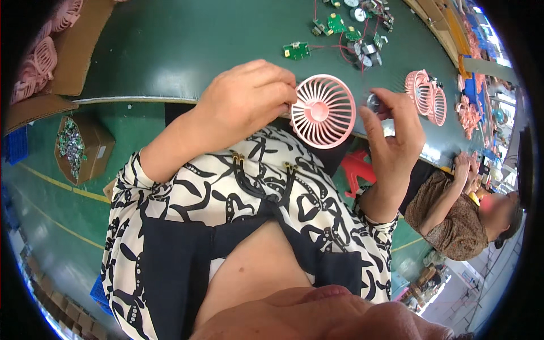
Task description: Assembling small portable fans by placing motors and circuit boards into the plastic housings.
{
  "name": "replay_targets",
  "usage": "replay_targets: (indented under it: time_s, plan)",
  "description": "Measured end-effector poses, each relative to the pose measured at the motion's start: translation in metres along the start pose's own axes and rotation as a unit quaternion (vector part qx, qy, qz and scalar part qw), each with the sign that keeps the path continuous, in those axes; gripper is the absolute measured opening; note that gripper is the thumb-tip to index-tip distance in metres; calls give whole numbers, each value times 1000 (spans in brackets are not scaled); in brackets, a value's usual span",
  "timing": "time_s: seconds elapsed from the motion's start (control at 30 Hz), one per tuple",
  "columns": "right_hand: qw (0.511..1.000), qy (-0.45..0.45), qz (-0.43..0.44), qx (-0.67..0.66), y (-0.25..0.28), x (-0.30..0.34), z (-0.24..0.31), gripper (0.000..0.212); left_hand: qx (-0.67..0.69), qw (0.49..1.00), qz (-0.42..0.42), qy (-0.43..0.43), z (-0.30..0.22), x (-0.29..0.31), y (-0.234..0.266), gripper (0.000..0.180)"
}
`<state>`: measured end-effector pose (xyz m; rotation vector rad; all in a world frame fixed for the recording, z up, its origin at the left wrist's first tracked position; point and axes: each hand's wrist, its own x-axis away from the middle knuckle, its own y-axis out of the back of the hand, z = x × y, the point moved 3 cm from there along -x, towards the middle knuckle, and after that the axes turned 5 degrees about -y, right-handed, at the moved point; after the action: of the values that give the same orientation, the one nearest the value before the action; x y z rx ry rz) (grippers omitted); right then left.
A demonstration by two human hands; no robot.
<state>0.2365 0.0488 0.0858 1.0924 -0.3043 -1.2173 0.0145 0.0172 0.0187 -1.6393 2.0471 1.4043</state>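
From where I stand, the person's hands are both busy at the near edge of the green tabletop [187,51]. The left hand [247,93] has its fingers curled in around the left rim of a round pink fan grille [318,111], which it holds up at the table's edge with the ribbed face showing. Just right of the grille and apart from it, the right hand [395,131] pinches a small round silvery part [373,103] between thumb and fingers, the grip only as wide as the piece. Beyond them lie green circuit boards [296,51] and small motors [369,54] joined by red wires. More pink fan housings [420,90] stand to the right; on the left a cardboard box [90,39] sits near pink parts [39,65]. Down on the floor, an open carton [98,153] holds shiny little pieces [70,144]. A co-worker [450,209] sits farther along on the right.
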Motion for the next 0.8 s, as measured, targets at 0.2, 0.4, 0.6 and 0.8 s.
replay_targets:
  time_s: [0.2, 0.4, 0.6, 0.8]
  plan:
    - [984, 89, 127, 92, -19, 5, 15, 32, 13, 1000, -8, 14, 1, -2, 3, 25]
    - [979, 110, 147, 89, -26, 2, 28, 33, 5, 1000, -21, 13, 0, -1, 4, 25]
    - [971, 103, 160, 147, -26, -2, 26, 34, -19, 1000, -14, 8, 3, -11, -3, 22]
    - [972, 94, 188, 109, -24, -6, 15, 33, -34, 999, -7, 12, 3, -13, -8, 20]
